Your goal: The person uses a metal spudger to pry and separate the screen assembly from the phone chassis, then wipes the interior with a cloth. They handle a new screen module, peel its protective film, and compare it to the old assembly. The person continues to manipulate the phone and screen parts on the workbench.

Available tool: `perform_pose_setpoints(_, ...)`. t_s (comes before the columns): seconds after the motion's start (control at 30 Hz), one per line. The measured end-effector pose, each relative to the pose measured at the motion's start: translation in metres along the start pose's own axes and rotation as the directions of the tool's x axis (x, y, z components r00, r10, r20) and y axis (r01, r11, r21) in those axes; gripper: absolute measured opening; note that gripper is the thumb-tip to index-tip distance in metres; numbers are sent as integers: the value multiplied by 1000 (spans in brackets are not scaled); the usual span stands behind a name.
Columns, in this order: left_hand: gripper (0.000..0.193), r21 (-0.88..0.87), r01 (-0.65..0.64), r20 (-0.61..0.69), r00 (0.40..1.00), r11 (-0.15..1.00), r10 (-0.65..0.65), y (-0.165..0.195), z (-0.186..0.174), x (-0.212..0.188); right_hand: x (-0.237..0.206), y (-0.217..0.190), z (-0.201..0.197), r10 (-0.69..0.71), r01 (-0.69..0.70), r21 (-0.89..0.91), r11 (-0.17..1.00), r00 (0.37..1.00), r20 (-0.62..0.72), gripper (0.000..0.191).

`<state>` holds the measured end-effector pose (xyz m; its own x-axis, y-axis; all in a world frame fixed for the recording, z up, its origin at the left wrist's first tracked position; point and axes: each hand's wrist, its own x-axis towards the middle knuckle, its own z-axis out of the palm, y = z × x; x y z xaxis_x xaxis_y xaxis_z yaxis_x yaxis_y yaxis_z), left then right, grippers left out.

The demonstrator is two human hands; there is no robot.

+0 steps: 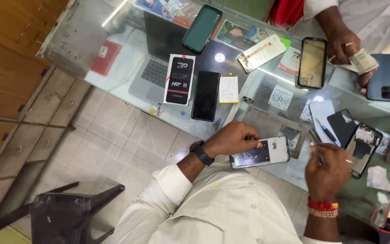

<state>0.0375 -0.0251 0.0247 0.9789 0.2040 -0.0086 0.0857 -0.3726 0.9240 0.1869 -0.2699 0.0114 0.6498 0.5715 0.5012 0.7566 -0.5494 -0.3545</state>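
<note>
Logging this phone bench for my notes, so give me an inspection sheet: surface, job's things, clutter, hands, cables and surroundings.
Surface: glass counter, with a laptop visible beneath it.
Job's things: opened phone, back removed; thin tool.
Clutter: green phone, black phone, boxed screen part, clear phone case, blue pen, second opened phone.
Hands: left hand steadies the opened phone; right hand holds the thin tool. Another person's hands hold banknotes and a blue phone.
Cables: nothing seen.
Surroundings: tiled floor, dark stool, wooden drawers.
</note>
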Motion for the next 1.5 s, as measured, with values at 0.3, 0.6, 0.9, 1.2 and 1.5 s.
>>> perform_pose_setpoints(0.3, 29, -16, -18, -91, 996, 1000, 16, 8, -9, -6, 9, -31, 20, 166, -637, 696, 331, 765, 622, 21)
perform_pose_setpoints(0.6, 9, 68, 262, -757, 643, 963, -122, -52, -124, -61, 1, -53, 56, 547, -560, 801, 212, 747, 378, 21)
perform_pose_setpoints(0.9, 96, 640, 409, -602, 793, 651, 94, -77, -179, -44, 15, -119, 71, 528, -454, 550, 701, 849, 27, 24)
perform_pose_setpoints(1.2, 118, 685, 463, -532, 845, 563, -47, -71, -200, -30, 23, -150, 71, 520, -521, -36, 853, 854, -16, 27)
perform_pose_setpoints(1.5, 90, 422, 422, -536, 830, 802, -154, -74, -206, -29, 24, -160, 71, 374, -374, 14, 927, 924, -81, 24)
